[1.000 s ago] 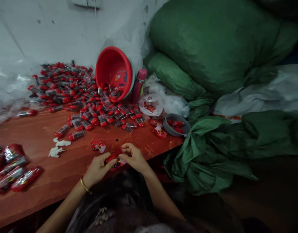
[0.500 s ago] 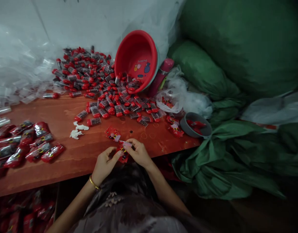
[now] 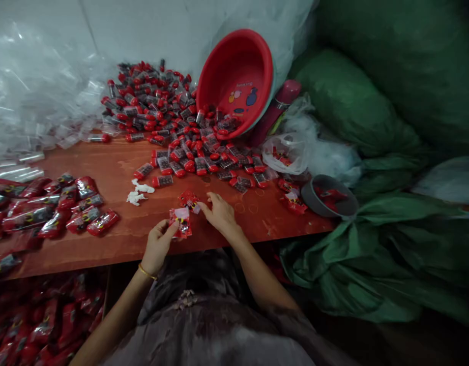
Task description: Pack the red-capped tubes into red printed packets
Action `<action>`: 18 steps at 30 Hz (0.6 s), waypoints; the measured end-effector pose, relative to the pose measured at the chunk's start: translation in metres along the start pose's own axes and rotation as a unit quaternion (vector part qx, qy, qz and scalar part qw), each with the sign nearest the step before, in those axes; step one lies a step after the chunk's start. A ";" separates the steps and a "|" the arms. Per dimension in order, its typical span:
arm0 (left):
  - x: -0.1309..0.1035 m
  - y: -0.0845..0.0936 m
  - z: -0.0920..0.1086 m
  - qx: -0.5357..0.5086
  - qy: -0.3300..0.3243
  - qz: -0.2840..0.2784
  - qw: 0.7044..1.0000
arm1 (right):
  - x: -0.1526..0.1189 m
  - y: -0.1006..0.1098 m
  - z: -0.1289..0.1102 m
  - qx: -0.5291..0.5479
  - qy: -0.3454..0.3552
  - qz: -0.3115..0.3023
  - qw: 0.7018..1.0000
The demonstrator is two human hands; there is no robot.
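Observation:
My left hand [image 3: 161, 242] pinches a small red printed wrapper [image 3: 184, 227] by its left side, thumb on top, just above the table's front edge. The wrapper has a pale patch at its upper end. Beside it my right hand [image 3: 220, 213] is apart from that wrapper, thumb and forefinger spread with nothing visible between them. Its fingertips are close to a second red wrapper [image 3: 188, 199] lying on the table. Whether they touch its pale corner I cannot tell.
Behind the hands, small clear tubes with red caps [image 3: 158, 109] spill from a tipped red basin [image 3: 253, 66]. Filled red packets [image 3: 80, 218] lie at left, near white scraps [image 3: 137, 195]. A grey bowl [image 3: 345, 209] and green sacks [image 3: 372, 264] are at right.
My hands have moved apart. The right has let go of the wrapper and reached forward to the right; the left keeps hold of it. The camera view has shifted.

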State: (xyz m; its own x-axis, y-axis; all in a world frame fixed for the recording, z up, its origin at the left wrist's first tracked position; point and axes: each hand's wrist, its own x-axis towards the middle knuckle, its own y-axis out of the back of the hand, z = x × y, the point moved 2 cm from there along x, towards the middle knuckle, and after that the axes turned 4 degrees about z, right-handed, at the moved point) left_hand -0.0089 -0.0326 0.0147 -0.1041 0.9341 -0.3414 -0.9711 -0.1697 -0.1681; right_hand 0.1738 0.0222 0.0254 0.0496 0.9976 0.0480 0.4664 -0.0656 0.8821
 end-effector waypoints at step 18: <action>0.016 0.004 0.013 -0.091 -0.005 0.119 0.989 | -0.014 -0.020 -0.046 0.244 0.047 -0.001 0.969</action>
State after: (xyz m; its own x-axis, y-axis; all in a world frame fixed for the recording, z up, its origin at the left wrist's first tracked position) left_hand -0.0171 -0.0142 0.0208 -0.3275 0.8641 -0.3821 -0.8647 -0.4372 -0.2474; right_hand 0.1229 0.0107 0.0287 -0.0212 0.9937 0.1096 0.8295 -0.0437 0.5567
